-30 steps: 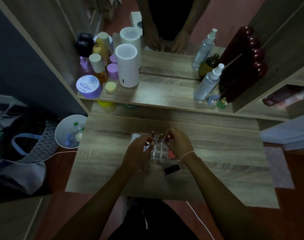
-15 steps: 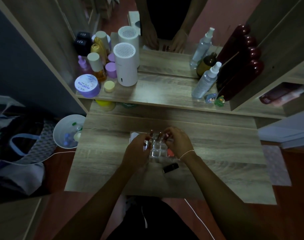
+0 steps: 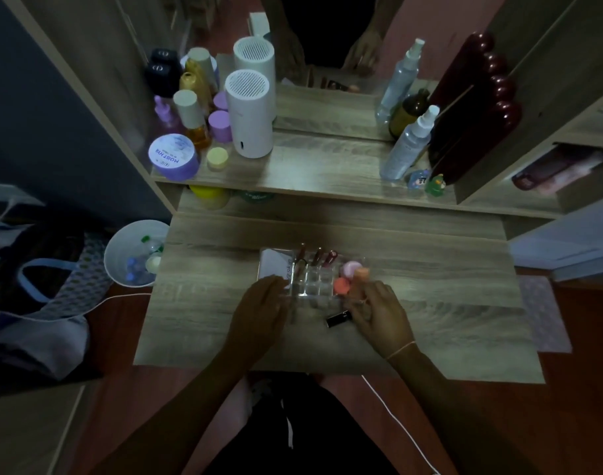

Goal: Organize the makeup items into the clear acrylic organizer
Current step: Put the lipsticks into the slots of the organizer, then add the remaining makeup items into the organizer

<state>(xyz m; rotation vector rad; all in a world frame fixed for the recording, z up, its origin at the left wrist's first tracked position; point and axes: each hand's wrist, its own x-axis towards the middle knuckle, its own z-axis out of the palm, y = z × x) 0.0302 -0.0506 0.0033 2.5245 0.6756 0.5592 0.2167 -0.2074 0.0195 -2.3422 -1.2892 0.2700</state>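
Observation:
The clear acrylic organizer (image 3: 313,282) stands mid-desk. Three lip gloss tubes (image 3: 318,257) stand upright in its back slots. A white flat item (image 3: 274,264) fills its left compartment, and pink and orange sponges (image 3: 349,274) sit in its right one. A black lipstick tube (image 3: 338,319) lies on the desk just in front of the organizer. My left hand (image 3: 258,305) rests against the organizer's front left corner, fingers loose. My right hand (image 3: 377,311) is low at the front right, fingertips touching the black tube's right end, not closed around it.
The shelf (image 3: 327,180) behind holds jars, bottles, two white cylinders (image 3: 248,114) and spray bottles (image 3: 408,142) before a mirror. A white bin (image 3: 135,253) stands left of the desk, a bag (image 3: 36,269) beyond it. A white cable (image 3: 396,426) hangs off the front edge.
Both hands have come off the tubes at the organizer's back. My right hand dropped to the black tube in front, uncovering the sponges; my left hand slid to the front left corner.

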